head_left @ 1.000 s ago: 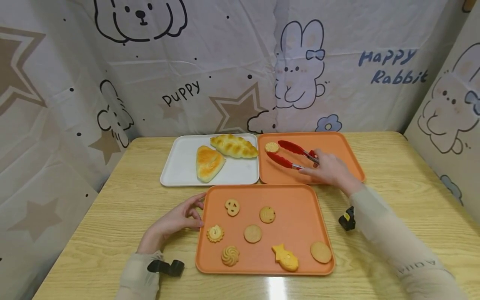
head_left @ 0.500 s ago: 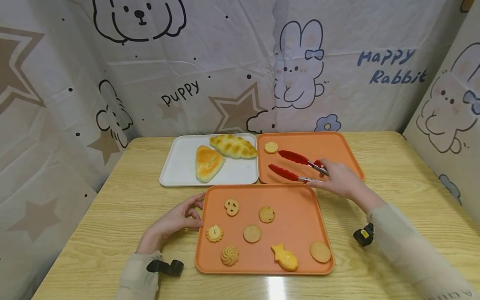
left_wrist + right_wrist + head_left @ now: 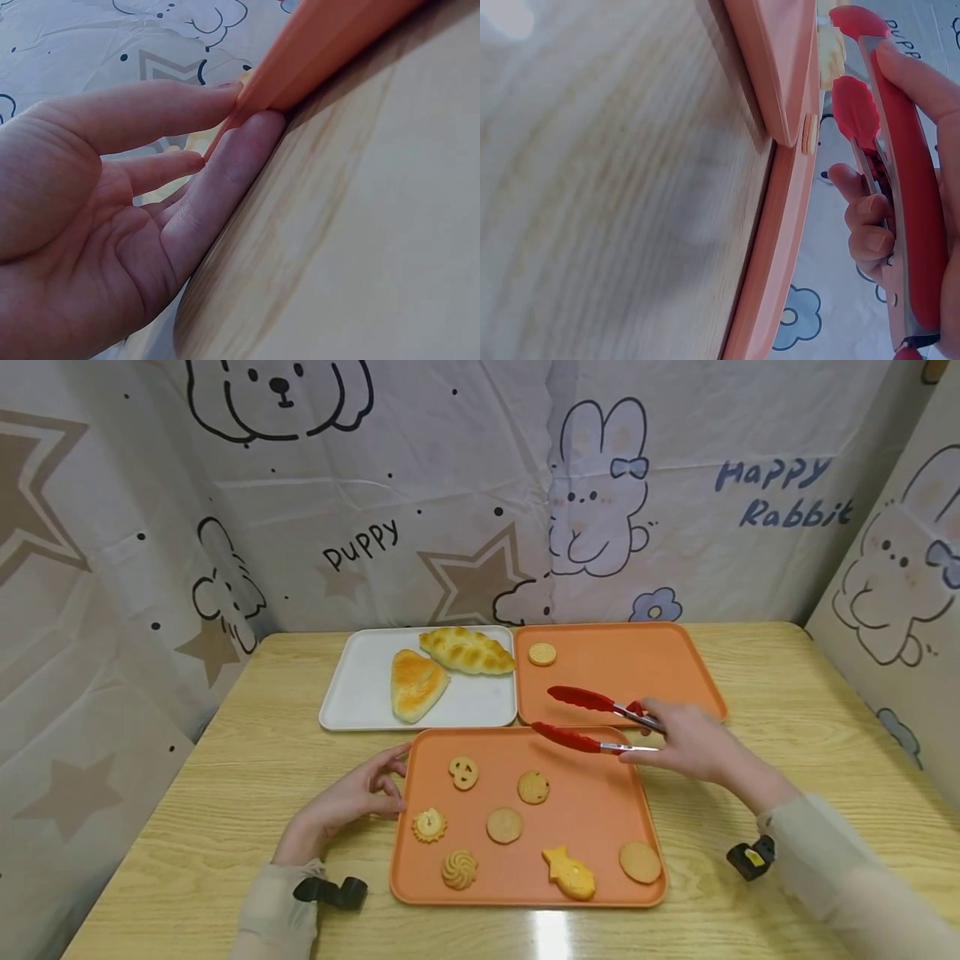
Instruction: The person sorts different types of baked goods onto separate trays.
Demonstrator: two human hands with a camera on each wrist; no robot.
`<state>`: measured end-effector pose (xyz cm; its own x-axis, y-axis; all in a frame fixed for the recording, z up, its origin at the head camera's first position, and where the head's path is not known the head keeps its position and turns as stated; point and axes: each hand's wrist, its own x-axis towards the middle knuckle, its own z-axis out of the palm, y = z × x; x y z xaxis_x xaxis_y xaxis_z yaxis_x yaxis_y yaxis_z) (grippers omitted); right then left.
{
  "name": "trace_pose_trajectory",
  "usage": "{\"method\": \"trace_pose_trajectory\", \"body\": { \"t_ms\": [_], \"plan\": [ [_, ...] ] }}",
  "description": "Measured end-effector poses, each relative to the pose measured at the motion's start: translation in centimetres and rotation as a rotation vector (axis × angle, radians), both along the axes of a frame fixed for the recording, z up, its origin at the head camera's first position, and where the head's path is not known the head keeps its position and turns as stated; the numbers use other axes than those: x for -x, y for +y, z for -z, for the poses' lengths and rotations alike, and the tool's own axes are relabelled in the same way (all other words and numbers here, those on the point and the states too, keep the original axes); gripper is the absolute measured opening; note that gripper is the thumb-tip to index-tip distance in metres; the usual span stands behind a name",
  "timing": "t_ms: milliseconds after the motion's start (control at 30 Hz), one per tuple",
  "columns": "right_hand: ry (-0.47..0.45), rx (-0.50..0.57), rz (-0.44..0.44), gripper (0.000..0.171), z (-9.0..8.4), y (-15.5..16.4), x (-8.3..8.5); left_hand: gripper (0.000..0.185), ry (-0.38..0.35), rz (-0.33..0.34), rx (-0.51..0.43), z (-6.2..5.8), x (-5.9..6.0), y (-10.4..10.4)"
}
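Note:
My right hand (image 3: 690, 739) grips red-tipped metal tongs (image 3: 577, 741), their arms spread with nothing between the tips. The tips hang over the back edge of the near orange tray (image 3: 600, 810). In the right wrist view, fingers and thumb wrap the red handle of the tongs (image 3: 911, 195). At the near tray's left rim is my left hand (image 3: 352, 797); in the left wrist view its thumb and fingers hold the orange rim (image 3: 259, 97). On that tray lie several cookies, including a pretzel-shaped cookie (image 3: 463, 772), a swirl cookie (image 3: 459, 869) and a fish-shaped cookie (image 3: 570, 873).
Behind stands another orange tray (image 3: 645, 660) with one round cookie (image 3: 542, 654) at its left. Beside it, a white tray (image 3: 352, 693) bears a triangular bread (image 3: 417, 685) and a braided bread (image 3: 467, 651). A printed cloth (image 3: 450, 485) hangs behind the wooden table (image 3: 780, 718).
My right hand has drawn the tongs from the back orange tray toward me and right, away from the round cookie there. The left hand and the near tray have stayed in place.

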<state>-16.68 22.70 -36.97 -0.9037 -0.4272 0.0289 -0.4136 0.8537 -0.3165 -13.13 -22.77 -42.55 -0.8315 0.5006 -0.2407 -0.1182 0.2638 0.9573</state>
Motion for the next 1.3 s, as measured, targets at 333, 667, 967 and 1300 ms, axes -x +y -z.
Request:
{"method": "trace_pose_trajectory", "body": {
  "t_ms": [333,667,967,1300],
  "plan": [
    [-0.011,0.002,-0.068,0.060,0.2,0.0,-1.5,0.085,-0.001,0.001,0.004,-0.1,0.1,0.0],
    [-0.016,-0.023,-0.188,0.075,0.3,-0.1,-2.6,0.084,0.008,0.008,0.011,0.0,0.1,0.0],
    [-0.003,0.000,-0.234,0.066,1.0,-0.1,-3.0,0.084,0.011,0.012,0.001,0.1,0.0,0.0],
    [-0.018,-0.037,-0.251,0.071,1.2,-0.2,-3.3,0.085,-0.004,0.006,0.000,0.1,0.0,-0.1]
  ]
}}
